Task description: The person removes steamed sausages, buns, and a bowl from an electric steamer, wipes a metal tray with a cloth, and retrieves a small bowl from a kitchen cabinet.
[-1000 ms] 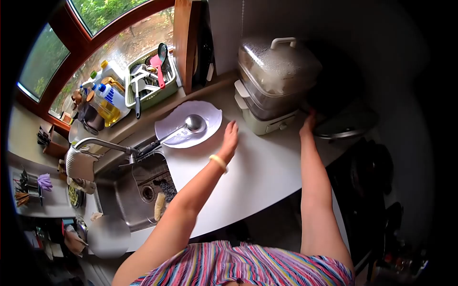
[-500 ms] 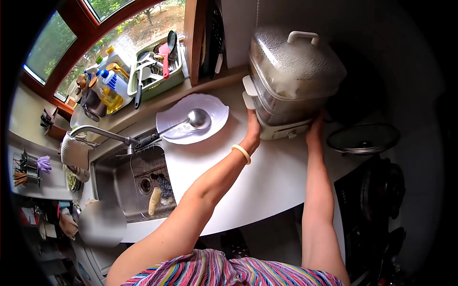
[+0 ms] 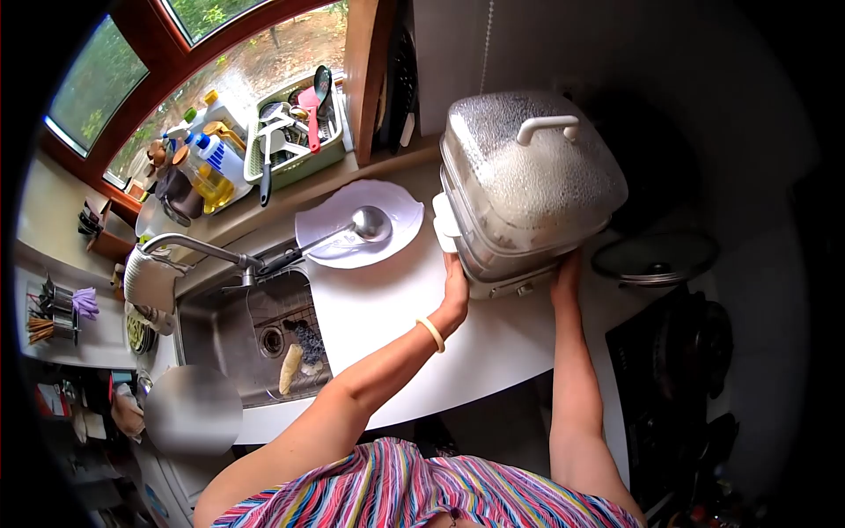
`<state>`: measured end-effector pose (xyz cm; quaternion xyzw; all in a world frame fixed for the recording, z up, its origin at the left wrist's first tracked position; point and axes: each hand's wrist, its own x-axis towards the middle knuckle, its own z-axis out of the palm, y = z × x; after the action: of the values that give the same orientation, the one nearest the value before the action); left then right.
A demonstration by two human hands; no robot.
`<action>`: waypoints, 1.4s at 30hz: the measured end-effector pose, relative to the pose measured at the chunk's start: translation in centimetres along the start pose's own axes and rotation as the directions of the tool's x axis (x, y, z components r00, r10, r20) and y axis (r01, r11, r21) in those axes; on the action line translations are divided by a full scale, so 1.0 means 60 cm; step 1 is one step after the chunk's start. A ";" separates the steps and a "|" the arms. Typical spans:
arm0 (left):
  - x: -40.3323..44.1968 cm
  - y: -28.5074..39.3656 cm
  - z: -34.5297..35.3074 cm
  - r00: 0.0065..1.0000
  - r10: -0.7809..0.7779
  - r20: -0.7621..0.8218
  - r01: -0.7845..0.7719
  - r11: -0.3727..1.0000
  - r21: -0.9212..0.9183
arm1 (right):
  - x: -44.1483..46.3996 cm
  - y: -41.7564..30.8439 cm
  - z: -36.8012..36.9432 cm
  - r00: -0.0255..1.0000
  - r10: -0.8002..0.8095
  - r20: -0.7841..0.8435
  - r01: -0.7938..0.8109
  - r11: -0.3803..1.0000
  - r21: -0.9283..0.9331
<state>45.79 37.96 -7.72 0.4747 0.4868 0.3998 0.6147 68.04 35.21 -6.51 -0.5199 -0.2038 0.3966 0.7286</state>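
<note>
An electric food steamer (image 3: 528,211) with a domed clear lid, fogged with droplets, is between my hands on the white counter. Its lid has a white handle (image 3: 547,129), and a dial shows on the front of the base. My left hand (image 3: 455,286), with a cream bangle on the wrist, grips the steamer's lower left side beneath its white side handles. On the lower right side my right hand (image 3: 566,273) holds the base, its fingers partly hidden behind it. Left of the steamer, a white plate (image 3: 321,211) carries a metal ladle (image 3: 370,224).
A steel sink (image 3: 211,326) with a faucet (image 3: 198,245) lies at the left. On the windowsill are a green basket of utensils (image 3: 290,167) and several bottles (image 3: 211,176). A glass pot lid (image 3: 656,255) and a dark stove (image 3: 660,370) are at the right.
Both hands have brought the steamer nearer to me and slightly left, with its top tilting more into view. The plate and ladle stay in place on the counter.
</note>
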 end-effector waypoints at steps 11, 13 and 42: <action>-0.096 -0.015 -0.157 1.000 0.018 -0.004 -0.017 0.989 0.149 | -0.092 0.037 -0.041 0.981 0.088 -0.172 -0.106 0.989 -0.101; -0.149 0.002 -0.246 0.998 -0.002 -0.057 0.008 0.994 0.113 | -0.201 0.020 -0.017 0.974 0.024 -0.223 -0.063 0.983 -0.171; -0.256 -0.013 -0.380 0.904 -0.349 -0.247 0.259 0.906 -0.334 | -0.589 0.084 -0.004 0.983 0.153 -0.102 -0.184 0.814 -0.551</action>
<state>20.37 27.58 -6.82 0.2290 0.5786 0.4332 0.6520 45.07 7.88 -7.18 -0.7362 -0.2446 0.3686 0.5122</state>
